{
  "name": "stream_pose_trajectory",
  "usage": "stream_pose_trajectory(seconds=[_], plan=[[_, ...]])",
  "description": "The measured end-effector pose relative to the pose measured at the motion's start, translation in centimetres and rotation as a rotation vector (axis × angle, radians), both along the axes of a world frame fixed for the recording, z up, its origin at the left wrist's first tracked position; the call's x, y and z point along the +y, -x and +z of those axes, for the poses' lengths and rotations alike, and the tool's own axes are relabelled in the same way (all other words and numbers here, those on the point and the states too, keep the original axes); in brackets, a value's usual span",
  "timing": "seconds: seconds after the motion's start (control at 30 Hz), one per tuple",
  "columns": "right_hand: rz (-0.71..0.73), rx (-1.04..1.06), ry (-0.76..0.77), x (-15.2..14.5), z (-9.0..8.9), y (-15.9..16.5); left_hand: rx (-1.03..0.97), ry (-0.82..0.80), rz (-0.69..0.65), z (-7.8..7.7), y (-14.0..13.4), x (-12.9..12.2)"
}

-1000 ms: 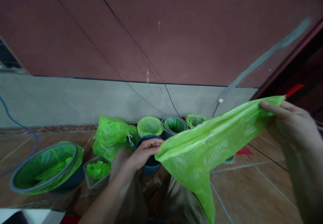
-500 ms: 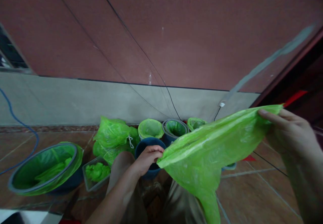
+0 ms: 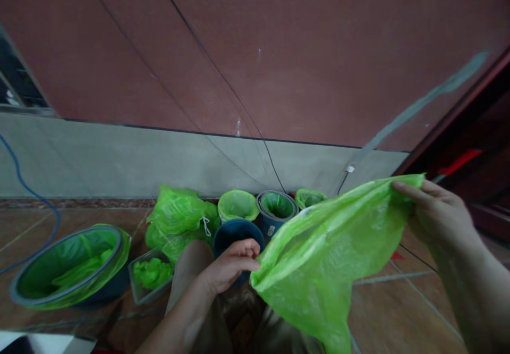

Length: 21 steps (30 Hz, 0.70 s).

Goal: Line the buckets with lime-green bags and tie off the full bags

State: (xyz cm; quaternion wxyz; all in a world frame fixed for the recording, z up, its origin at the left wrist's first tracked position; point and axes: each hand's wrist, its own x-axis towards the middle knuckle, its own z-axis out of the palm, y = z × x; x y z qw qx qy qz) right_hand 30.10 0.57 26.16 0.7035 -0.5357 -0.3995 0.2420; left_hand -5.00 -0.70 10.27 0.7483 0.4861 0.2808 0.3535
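I hold a thin bright green plastic bag (image 3: 322,269) stretched between both hands above my knees. My left hand (image 3: 231,266) pinches its left edge, low and near the middle of the view. My right hand (image 3: 436,216) grips the opposite edge, higher and to the right. The bag's mouth gapes slightly between the two hands and its body hangs down. Just behind my left hand stands an unlined dark blue bin (image 3: 235,233).
On the tiled floor by the wall stand several small bins lined with green bags (image 3: 278,203), a tied full green bag (image 3: 179,218), a clear tub of folded green bags (image 3: 150,274) and a large lined basin (image 3: 67,266). Cables run down the wall.
My right hand has come down and inward, so the bag is less taut and its mouth has parted. The left hand has dropped a little.
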Motion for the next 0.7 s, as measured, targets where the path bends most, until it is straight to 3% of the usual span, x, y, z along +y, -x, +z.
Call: stream_pose_trajectory(seconds=[0.1,0.2,0.3,0.4,0.47,0.63,0.7], plan=[[0.043,0.009,-0.030,0.2,-0.2,-0.1,0.108,-0.082,-0.015,0.2,-0.1,0.0],[0.072,0.012,-0.050,0.2,-0.5,0.0,0.485,-0.279,0.015,-0.1,-0.5,0.0],[0.038,-0.018,-0.040,-0.2,-0.6,0.6,0.978,-0.554,0.225,-0.7,-0.6,0.2],[-0.027,-0.079,-0.054,-0.7,-0.5,1.4,1.172,-0.663,0.399,-1.1,-0.2,0.9],[-0.063,-0.104,-0.088,-0.9,-0.5,1.6,1.112,-0.562,0.435,-1.3,0.2,1.6],[-0.076,-0.090,-0.099,-1.0,-0.8,1.7,0.634,0.050,0.496,-1.8,0.6,2.3],[-0.100,-0.096,-0.094,-1.1,-0.8,2.2,0.573,0.111,0.520,-2.1,0.7,2.2]])
